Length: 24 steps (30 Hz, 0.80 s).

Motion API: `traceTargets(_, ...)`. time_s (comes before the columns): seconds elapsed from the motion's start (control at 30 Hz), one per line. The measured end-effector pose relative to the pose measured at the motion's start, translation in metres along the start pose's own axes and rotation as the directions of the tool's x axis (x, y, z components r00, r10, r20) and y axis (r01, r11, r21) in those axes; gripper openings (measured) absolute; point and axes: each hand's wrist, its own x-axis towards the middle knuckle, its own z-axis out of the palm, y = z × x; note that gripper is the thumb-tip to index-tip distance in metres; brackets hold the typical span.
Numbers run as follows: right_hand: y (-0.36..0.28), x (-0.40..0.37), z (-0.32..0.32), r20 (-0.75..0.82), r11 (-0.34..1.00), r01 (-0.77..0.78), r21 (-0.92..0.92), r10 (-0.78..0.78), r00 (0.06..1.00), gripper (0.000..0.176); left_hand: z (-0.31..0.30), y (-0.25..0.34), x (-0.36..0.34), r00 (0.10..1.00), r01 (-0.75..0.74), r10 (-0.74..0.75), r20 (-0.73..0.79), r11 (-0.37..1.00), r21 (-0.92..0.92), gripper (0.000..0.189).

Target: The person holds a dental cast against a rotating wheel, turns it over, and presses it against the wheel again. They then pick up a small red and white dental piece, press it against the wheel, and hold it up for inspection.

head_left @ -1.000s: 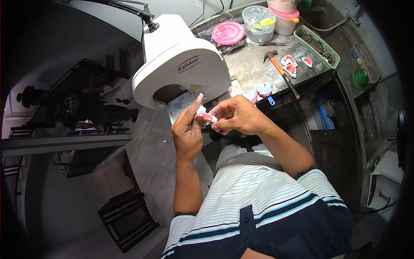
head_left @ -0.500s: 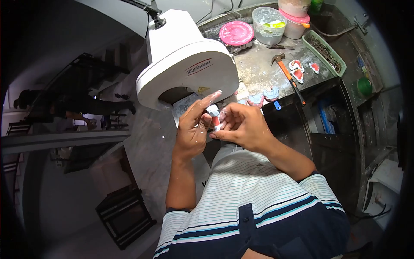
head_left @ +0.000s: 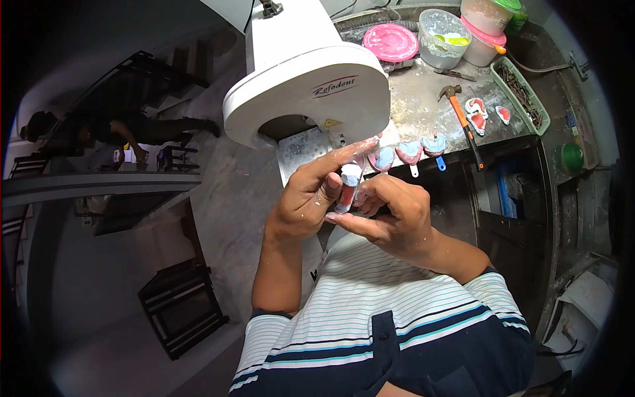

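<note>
Both my hands are raised in front of my shirt, around a small dental cast (head_left: 350, 175) of white plaster with a red part. My left hand (head_left: 307, 202) grips it between thumb and fingers, its index finger stretched out past the top. From the other side, my right hand (head_left: 400, 215) holds the cast's lower end, thumb below and fingers curled. White residue coats the fingers. Just beyond the hands stands a white Refodent machine (head_left: 304, 99) with a dark opening. Filled impression trays (head_left: 410, 153) line the counter edge to its right.
A claw hammer (head_left: 461, 118) lies on the dusty counter (head_left: 423, 99). Beside it are red-and-white casts (head_left: 476, 116) and a green basket (head_left: 539, 126) of metal pieces. Behind are a pink lid (head_left: 390, 42) and a plastic tub (head_left: 440, 56). Another person (head_left: 132, 135) is far left.
The view has shifted, so machine and counter sit farther right. Both hands remain on the cast, now lower and farther right in view. More of the impression trays shows.
</note>
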Motion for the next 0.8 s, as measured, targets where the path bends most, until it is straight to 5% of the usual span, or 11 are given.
traceTargets(0.23, 0.002, -0.006, -0.007, 0.04, 0.998, -0.061, 0.016, 0.06, 0.997, 0.036, 0.0, -0.007, 0.0, 0.999, 0.03, -0.032, 0.032, 0.997, 0.067, 0.061)
traceTargets(0.5, 0.004, -0.014, -0.028, 0.125, 0.975, -0.19, 0.118, 0.175, 0.977, 0.026, 0.005, -0.004, 0.016, 0.998, 0.019, -0.027, 0.058, 0.989, 0.144, 0.028)
traceTargets(0.8, 0.004, -0.025, -0.044, 0.115, 0.948, -0.285, 0.139, 0.27, 0.956, 0.025, 0.019, -0.001, 0.035, 0.985, -0.03, -0.009, 0.17, 0.974, 0.223, 0.038)
